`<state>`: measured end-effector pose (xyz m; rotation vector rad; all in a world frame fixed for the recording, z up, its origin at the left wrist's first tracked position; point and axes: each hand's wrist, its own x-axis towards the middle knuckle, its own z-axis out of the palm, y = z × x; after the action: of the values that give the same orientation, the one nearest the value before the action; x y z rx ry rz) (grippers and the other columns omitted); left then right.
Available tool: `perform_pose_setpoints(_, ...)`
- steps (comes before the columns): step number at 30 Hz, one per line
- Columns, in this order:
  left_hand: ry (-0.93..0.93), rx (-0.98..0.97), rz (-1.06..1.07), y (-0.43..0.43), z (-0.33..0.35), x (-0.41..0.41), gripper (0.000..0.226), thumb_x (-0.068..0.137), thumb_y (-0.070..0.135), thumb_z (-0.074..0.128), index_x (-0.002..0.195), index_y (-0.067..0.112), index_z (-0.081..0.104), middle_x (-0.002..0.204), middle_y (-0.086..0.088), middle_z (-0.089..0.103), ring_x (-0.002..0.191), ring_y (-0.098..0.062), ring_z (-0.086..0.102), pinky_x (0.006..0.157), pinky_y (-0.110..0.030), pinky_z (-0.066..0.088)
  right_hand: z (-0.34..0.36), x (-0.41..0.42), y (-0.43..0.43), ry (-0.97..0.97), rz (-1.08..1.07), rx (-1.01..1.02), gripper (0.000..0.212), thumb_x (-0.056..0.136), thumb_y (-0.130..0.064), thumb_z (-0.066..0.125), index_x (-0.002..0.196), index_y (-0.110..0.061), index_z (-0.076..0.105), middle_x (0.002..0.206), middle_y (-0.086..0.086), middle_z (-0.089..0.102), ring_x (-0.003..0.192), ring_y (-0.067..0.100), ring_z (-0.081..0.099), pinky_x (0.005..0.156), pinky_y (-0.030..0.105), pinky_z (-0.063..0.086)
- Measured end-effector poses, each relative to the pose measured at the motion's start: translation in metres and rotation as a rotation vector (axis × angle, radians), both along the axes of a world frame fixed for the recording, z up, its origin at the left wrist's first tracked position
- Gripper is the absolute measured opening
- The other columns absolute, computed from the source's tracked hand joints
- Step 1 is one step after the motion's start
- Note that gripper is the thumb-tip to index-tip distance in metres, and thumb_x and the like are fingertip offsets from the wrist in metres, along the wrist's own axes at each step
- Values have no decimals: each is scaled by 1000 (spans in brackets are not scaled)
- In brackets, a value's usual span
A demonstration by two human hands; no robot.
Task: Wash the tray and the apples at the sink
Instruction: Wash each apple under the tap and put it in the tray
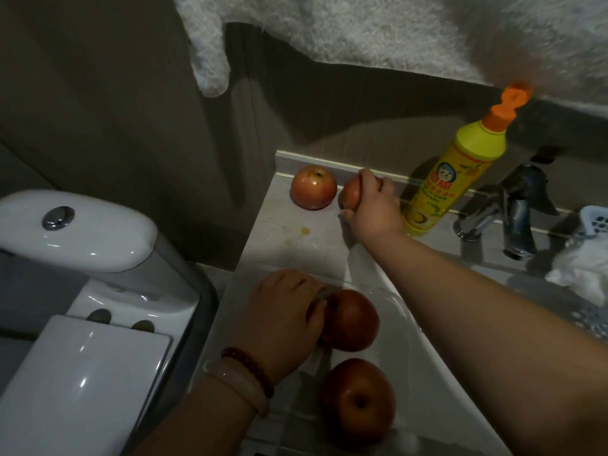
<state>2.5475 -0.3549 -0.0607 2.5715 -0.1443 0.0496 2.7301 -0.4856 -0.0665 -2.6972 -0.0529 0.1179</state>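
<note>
Tray (424, 366) at 6 o'clock, clear, on counter (296, 235); two apples in it, one (353, 320) against left hand (283, 320), fingers curled round tray rim, the other (358, 401) nearer; right hand (370, 205) at 12 grips third apple (350, 194); fourth (313, 191) just beside at 11; soap bottle (450, 179) and tap (513, 212) at 2.

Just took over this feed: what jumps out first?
Four red apples: the right hand grips one apple at the counter's back edge beside a loose apple, while the left hand holds another apple in a clear tray, with a fourth apple nearer. A yellow detergent bottle stands by the faucet.
</note>
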Motion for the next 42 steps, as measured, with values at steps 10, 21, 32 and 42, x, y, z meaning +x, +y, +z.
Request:
perform_pose_setpoints(10, -50, -69, -30, -2, 0, 3, 36, 90, 42, 38, 107, 27, 65, 105, 9, 65, 100, -6, 57, 94, -26, 42, 8, -40, -14, -209, 45, 341, 71, 73, -26, 79, 134, -28, 42, 135, 8, 35, 119, 26, 43, 96, 30, 37)
perform_pose_setpoints(21, 45, -485, 15, -57, 37, 6, 45, 91, 52, 44, 133, 43, 32, 122, 28, 42, 105, 13, 46, 87, -5, 37, 49, -150, -91, -156, 127, 529, 97, 64, -26, 88, 139, -42, 29, 137, -16, 36, 121, -5, 37, 92, 3, 38)
perform_pose_setpoints(32, 381, -887, 64, -171, 35, 37, 31, 91, 41, 58, 121, 35, 52, 111, 14, 58, 104, -6, 58, 96, -35, 50, 41, -169, -178, -212, 145, 382, 85, 67, -56, 72, 141, -27, 41, 139, -12, 45, 130, 3, 41, 103, 8, 31)
perform_pose_setpoints(42, 518, -1138, 405, -223, 11, 56, 29, 91, 33, 58, 120, 29, 54, 112, 4, 57, 104, -21, 58, 94, -48, 51, 84, -99, -240, -315, 34, 214, 56, 93, -41, 57, 144, -26, 40, 145, -9, 42, 132, 2, 33, 104, 10, 19)
